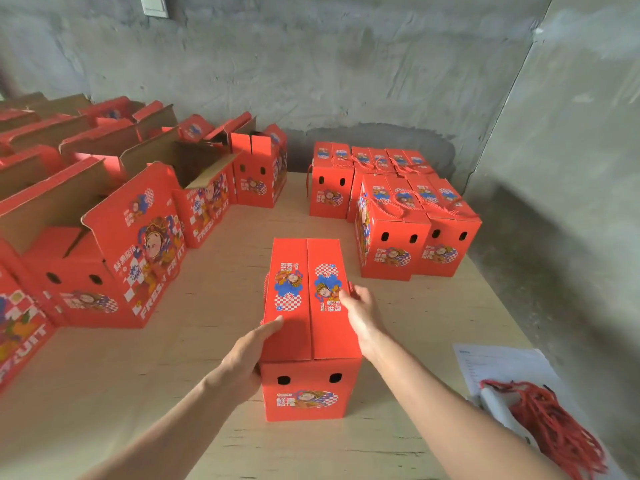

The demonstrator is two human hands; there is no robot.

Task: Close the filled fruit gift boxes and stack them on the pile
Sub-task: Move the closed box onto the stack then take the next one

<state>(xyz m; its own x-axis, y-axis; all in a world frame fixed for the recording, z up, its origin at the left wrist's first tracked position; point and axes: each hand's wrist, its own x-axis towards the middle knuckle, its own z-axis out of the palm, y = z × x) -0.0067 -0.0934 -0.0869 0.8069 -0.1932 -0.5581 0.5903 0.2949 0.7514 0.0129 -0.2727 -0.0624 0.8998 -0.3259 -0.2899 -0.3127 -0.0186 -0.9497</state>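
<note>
Head view, left to right, please. What is at the far left?

"I see open red fruit gift boxes [104,244] crowding the left of the pale wooden table [194,358], flaps up, brown cardboard showing inside."

"And the hands?"

"On my feed the left hand [247,355] grips the near left side of a closed gift box [304,341] standing at the table's middle. Its thumb lies on the top flap and its fingers go down the side, out of sight. The right hand [360,308] holds the top right edge, thumb on the lid, fingers wrapped over the side. The two top flaps meet flat along the centre seam."

"Where is the pile?"

"Farther back and to the right I see the pile of closed boxes [394,237], packed side by side with red rope handles [398,206] lying on their lids, well apart from the held box. At the near right edge a printed sheet of paper [498,365] has a bundle of red cords [561,431] lying on it."
</note>
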